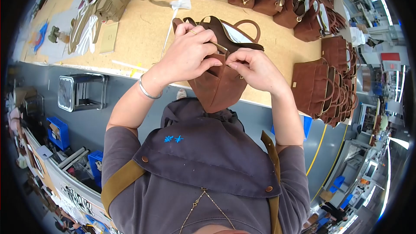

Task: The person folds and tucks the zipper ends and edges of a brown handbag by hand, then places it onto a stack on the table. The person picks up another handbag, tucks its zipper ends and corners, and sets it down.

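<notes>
Necklace (200, 200): gold chain.
Smooth brown bag (218, 87): left hand (189, 52), right hand (256, 68) fingers clamp zippered rim.
Tan table (141, 26): bag crosses edge, gap behind.

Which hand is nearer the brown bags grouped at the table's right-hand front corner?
The right hand: it pinches the held bag, just left of the grouped brown bags. The left hand is farther left, on the held bag's other side.
</notes>
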A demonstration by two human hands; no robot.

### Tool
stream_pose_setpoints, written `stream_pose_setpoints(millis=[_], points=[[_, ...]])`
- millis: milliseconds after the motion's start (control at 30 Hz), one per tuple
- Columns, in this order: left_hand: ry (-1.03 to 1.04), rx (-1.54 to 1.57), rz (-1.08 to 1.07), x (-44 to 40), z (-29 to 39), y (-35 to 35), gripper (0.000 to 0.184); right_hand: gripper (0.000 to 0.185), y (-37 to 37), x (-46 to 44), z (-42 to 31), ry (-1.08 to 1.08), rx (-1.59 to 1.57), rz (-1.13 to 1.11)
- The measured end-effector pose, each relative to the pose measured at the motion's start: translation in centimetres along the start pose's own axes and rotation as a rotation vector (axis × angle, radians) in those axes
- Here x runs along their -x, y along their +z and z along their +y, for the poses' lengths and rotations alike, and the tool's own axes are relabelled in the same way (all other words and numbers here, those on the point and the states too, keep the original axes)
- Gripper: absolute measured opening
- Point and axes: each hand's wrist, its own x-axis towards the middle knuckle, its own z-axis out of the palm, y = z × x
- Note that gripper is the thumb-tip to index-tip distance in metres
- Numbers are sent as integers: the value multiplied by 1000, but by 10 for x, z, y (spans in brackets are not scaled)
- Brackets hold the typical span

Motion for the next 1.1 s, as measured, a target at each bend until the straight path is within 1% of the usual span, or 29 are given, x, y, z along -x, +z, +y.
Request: stream_pose_setpoints(millis=[167, 300, 400, 467, 600, 767, 900, 967, 1100], points=[[3, -38, 55, 2, 0, 2, 18, 12, 0, -1, -1, -1, -15, 4], [-3, -28, 58, 3, -2, 3, 19, 12, 0, -2, -3, -21, -8, -2], [-20, -11, 46, 3, -3, 1, 18, 11, 0, -2, -2, 6, -36, -28], [-26, 16, 6, 3, -4, 0, 17, 10, 1, -3, 3, -41, -40, -49], [-12, 12, 35, 4, -4, 0, 17, 10, 0, -3, 3, -54, -43, -33], [-44, -4, 0, 3, -2, -2, 15, 10, 0, -3, 1, -1, -72, -65], [-55, 10, -17, 1, -4, -3, 16, 9, 4, -2, 3, -24, -110, -45], [-20, 36, -27, 1, -6, -3, 18, 10, 5, -2, 3, 37, -145, -44], [-12, 43, -25, 0, -7, -2, 18, 9, 4, -3, 3, 93, -173, -56]])
